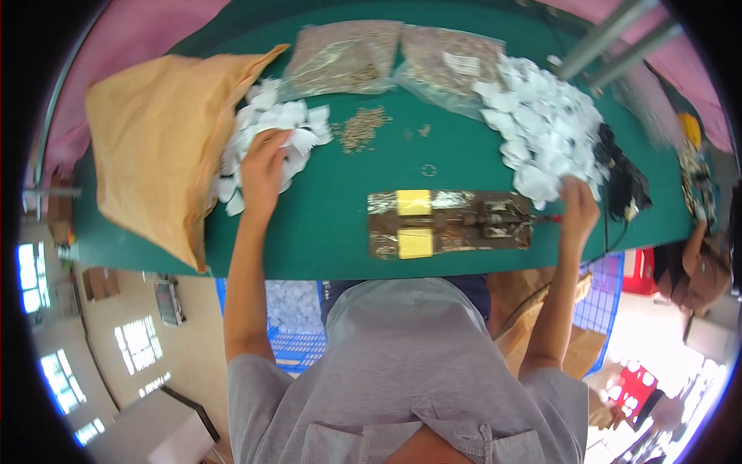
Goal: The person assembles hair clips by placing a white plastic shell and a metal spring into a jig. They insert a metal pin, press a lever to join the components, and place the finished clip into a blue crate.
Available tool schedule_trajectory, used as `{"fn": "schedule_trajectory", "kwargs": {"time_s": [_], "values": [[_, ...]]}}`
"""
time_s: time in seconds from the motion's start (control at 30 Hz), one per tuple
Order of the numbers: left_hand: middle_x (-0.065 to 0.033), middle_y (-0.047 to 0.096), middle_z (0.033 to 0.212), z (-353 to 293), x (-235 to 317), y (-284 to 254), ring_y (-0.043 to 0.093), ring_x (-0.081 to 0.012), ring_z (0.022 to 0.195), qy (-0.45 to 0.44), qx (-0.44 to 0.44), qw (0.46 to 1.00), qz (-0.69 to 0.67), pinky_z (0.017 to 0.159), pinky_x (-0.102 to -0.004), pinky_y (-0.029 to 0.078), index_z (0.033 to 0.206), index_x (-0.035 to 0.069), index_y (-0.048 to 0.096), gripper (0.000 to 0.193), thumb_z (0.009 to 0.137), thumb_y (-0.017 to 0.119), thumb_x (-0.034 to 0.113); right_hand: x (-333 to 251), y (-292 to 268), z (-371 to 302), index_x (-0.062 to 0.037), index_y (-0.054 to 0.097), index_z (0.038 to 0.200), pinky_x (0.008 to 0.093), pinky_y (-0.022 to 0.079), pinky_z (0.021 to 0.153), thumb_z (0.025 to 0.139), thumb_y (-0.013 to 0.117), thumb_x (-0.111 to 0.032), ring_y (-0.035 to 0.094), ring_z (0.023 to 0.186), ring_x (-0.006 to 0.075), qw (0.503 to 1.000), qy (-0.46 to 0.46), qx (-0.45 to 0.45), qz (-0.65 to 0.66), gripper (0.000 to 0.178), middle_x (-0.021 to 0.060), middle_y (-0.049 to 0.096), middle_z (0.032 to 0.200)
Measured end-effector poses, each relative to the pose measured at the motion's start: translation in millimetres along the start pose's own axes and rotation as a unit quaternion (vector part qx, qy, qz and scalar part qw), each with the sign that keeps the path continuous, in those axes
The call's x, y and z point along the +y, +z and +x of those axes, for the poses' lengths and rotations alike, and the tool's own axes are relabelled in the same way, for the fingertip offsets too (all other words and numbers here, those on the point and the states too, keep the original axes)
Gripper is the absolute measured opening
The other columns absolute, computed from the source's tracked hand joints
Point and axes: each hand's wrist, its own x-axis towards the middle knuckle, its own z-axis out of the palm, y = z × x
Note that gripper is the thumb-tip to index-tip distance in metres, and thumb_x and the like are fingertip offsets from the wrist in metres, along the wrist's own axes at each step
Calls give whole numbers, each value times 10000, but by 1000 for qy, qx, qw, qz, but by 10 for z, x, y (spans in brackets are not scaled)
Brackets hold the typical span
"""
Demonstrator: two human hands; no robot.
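My left hand (263, 172) reaches over a heap of white flat pieces (290, 116) at the mouth of a large tan paper bag (158, 147). Its fingers are loosely bent and apart, with no piece plainly gripped. On the right, my right hand (580, 210) is smeared by motion at the near edge of a bigger pile of white pieces (549, 124); whether it holds one is hidden. Just beside that hand is the red-tipped end of a brown fixture (456, 224) with two yellow strips, lying at the table's near edge.
Small tan parts (361, 128) lie in a heap on the green table (325, 224). Beyond them are two clear bags of parts (344, 58). A black bundle (624, 182) with cables sits at right. Blue baskets (297, 344) stand below the table edge; other people are at far right.
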Motion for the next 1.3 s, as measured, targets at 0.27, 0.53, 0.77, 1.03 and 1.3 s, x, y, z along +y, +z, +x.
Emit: {"fn": "schedule_trajectory", "kwargs": {"time_s": [0.27,0.53,0.77,1.03,1.3], "values": [[-100,717,965,-80,973,-172,695,-171,764,-140,-172,968,-118,669,-314,564,1320,40,553,243,1085,545,100,-642,822,394,-67,724,1056,441,566,845,872,764,-106,697,945,308,888,-370,-82,-260,192,122,712,977],[-129,605,1025,-584,1772,30,654,-305,994,51,-361,930,-54,781,-416,548,1246,103,707,398,884,621,-40,-547,944,691,-120,735,1056,444,596,699,899,644,-54,728,817,317,850,-394,-22,-348,193,107,711,952],[-72,589,1021,-474,1854,346,588,-232,980,294,-342,884,125,897,-355,498,1198,44,707,365,838,656,82,-948,1148,150,-80,764,1118,441,571,760,930,625,-34,701,855,353,873,-396,-256,-125,238,133,678,982],[-24,714,1091,-701,1485,497,606,-227,912,202,-225,946,-116,837,-373,487,1157,77,753,375,784,719,68,-1136,1307,-213,-85,704,1206,430,563,702,926,660,6,698,814,368,892,-324,-314,4,297,156,709,970],[-12,691,1114,-878,1620,600,559,-225,975,197,-70,977,28,823,-376,440,1118,118,756,351,777,776,36,-1102,1201,-637,-103,735,1219,425,541,663,965,719,-111,679,746,326,845,-367,-386,-42,255,140,718,887]]}}
